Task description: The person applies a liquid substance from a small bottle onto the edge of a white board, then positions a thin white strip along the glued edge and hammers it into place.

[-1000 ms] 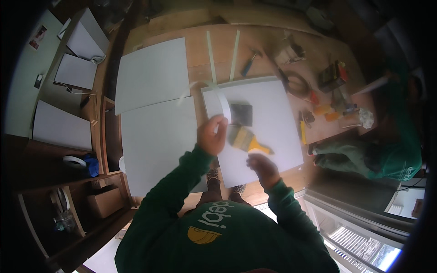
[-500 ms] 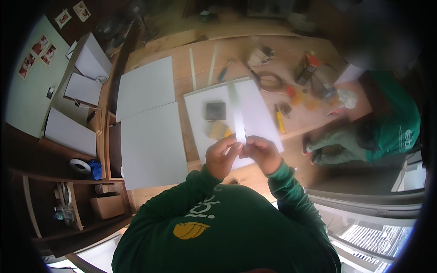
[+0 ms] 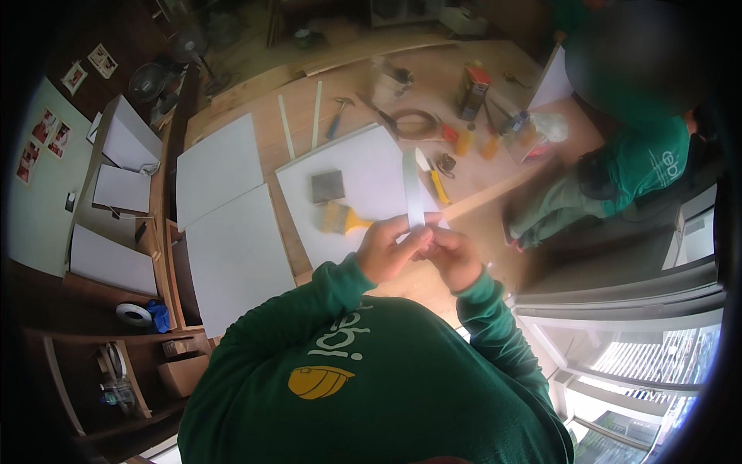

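A narrow white strip (image 3: 414,189) stands up from between my hands, its far part reaching over the white board on the table. My left hand (image 3: 386,249) pinches the strip's near end between thumb and fingers. Against it, my right hand (image 3: 456,255) is closed at the same end, its fingertips partly hidden by the left hand. Beyond my hands lies the white board (image 3: 371,164). On it rest a dark grey square block (image 3: 328,186) and a wide brush with a yellow handle (image 3: 338,218). A yellow-handled tool (image 3: 439,187) lies by the board's right edge.
Two white panels (image 3: 232,247) lie at the left. Farther back are two thin pale strips (image 3: 286,127), a blue-handled hammer (image 3: 337,120), a brown coil (image 3: 417,124) and a red-and-black box (image 3: 473,91). Another person in green (image 3: 649,166) bends at the right, near a white panel (image 3: 550,81).
The view has shifted, so the table's things appear farther left. Both hands still hold the strip, now with the left thumb and right fingers closer together. The person at the right has moved slightly.
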`<action>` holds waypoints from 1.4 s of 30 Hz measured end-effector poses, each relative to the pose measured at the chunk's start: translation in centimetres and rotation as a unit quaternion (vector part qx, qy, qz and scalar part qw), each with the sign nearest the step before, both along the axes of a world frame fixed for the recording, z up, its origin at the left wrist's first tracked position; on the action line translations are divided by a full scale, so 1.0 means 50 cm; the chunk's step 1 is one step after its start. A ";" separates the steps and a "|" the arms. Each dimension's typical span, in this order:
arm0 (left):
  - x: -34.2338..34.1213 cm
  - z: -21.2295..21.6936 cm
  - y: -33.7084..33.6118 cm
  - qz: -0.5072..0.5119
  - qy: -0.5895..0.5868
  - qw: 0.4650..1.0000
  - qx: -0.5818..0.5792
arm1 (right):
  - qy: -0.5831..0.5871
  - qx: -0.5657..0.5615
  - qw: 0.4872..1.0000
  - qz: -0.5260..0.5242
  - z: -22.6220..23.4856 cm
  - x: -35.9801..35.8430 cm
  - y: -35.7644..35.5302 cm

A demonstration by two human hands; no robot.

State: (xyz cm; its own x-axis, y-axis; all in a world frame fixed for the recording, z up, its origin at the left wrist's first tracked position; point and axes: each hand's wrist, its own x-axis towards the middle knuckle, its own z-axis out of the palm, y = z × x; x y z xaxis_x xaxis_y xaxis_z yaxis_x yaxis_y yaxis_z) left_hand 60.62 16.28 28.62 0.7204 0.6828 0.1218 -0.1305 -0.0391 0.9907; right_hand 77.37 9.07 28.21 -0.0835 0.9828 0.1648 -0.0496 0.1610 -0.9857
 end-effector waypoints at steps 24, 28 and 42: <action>-0.132 0.082 0.263 0.268 -0.314 0.886 -0.210 | -0.347 -0.012 0.934 -0.089 -0.278 0.133 -0.122; -0.108 0.081 0.217 0.281 -0.271 0.891 -0.233 | -0.401 -0.050 0.898 -0.176 -0.293 0.136 -0.111; -0.060 0.128 0.164 0.157 -0.291 0.942 -0.058 | 0.038 -0.085 0.938 -0.335 -0.090 0.213 -0.067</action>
State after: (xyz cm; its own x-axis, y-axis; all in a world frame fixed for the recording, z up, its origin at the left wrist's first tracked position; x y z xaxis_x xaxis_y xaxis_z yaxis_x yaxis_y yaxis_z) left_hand 57.63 24.47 35.02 0.3145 0.8841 0.3457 -0.6536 -0.0624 0.7543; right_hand 88.03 5.72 23.71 0.5675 0.8232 -0.0180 -0.0652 0.0232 -0.9976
